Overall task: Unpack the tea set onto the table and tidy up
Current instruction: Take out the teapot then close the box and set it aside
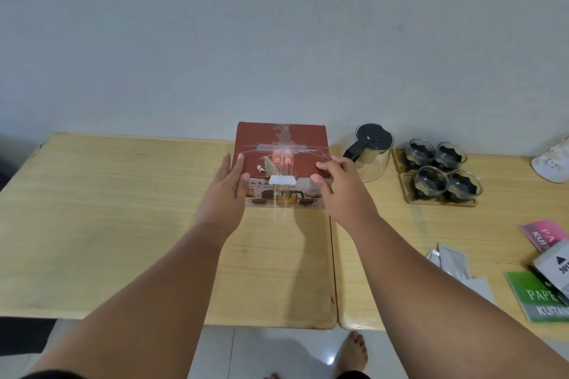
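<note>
A dark red tea set box (281, 144) with taped lid and Chinese lettering stands on the wooden table (107, 209), near the wall. My left hand (226, 191) presses its left side and my right hand (337, 184) its right front corner, so both hold the box. Right of the box stands a glass teapot (371, 152) with a black lid and handle. Beyond it, several glass cups (440, 171) sit on wooden coasters.
A second table (385, 255) adjoins on the right, carrying grey sachets (452, 261), a pink packet (543, 234), a green booklet (538, 295) and a white cloth (552, 163) at the far edge. A plain wall is close behind. My bare foot (354, 354) is on the tiled floor.
</note>
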